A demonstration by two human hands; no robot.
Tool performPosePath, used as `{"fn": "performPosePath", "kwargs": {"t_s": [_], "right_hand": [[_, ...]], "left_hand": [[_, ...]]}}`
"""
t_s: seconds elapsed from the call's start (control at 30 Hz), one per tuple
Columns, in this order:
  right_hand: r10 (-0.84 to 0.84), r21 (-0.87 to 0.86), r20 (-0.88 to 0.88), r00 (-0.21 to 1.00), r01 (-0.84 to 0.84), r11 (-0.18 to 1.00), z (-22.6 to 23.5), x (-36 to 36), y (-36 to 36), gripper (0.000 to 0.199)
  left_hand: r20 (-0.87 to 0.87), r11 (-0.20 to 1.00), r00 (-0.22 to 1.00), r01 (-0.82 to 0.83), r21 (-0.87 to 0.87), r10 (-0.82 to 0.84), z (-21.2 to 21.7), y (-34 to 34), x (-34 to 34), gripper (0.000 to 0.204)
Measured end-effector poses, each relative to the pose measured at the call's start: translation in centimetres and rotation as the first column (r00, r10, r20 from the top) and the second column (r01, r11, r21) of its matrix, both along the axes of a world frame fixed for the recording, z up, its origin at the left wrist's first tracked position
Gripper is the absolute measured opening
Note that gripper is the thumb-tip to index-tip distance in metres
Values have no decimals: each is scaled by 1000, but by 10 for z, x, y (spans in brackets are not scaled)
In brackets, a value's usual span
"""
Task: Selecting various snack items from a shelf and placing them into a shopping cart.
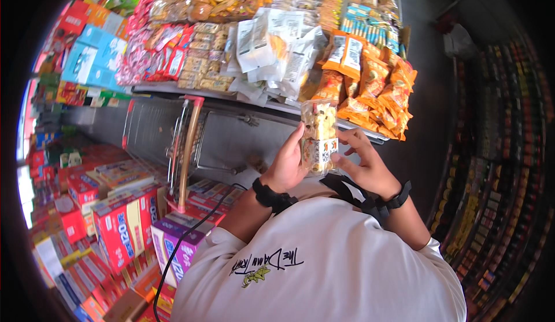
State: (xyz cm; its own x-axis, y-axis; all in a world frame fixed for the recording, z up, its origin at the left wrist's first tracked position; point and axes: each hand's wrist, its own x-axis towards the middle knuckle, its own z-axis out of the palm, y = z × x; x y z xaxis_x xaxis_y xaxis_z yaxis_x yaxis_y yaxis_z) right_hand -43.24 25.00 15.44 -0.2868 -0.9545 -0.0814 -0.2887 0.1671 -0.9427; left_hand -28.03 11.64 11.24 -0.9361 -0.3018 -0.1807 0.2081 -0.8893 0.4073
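Observation:
In front of my chest I hold a clear plastic pack of pale, lumpy snacks [319, 120] upright, with a printed label around its lower half. My left hand [287, 164] is closed on its left side, thumb along the edge. The thumb and fingertips of my right hand [368, 167] meet the pack's right edge at the label, the fingers bent. Just beyond the pack, orange snack bags [373, 85] lie heaped on the display's front corner. White and clear pouches [272, 50] are piled to their left.
A shopping cart with a handlebar [191, 148] stands at my left, by the display's metal edge. Stacked red cartons [127, 226] and a purple carton [173, 252] fill the lower left. A black cable [182, 241] hangs beside my left arm. Shelves of goods [491, 177] line the right.

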Motion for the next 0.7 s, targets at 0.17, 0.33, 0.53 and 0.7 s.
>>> {"fn": "performPosePath", "kwargs": {"t_s": [0.17,0.33,0.53,0.7], "right_hand": [[92,-76,32,995,-89,993,6,-14,-24,28],[277,-5,-2,961,-277,961,2,-7,-58,12],[280,-33,156,947,-279,960,-4,22,-94,8],[364,10,141,921,-369,929,-8,51,-127,18]], "left_hand": [[63,997,995,-75,9,74,20,1,14,52],[196,968,949,-250,-7,246,18,-4,36,58],[79,955,954,-284,-80,290,14,-21,70,52],[169,937,923,-332,-107,346,13,-48,102,55]]}}
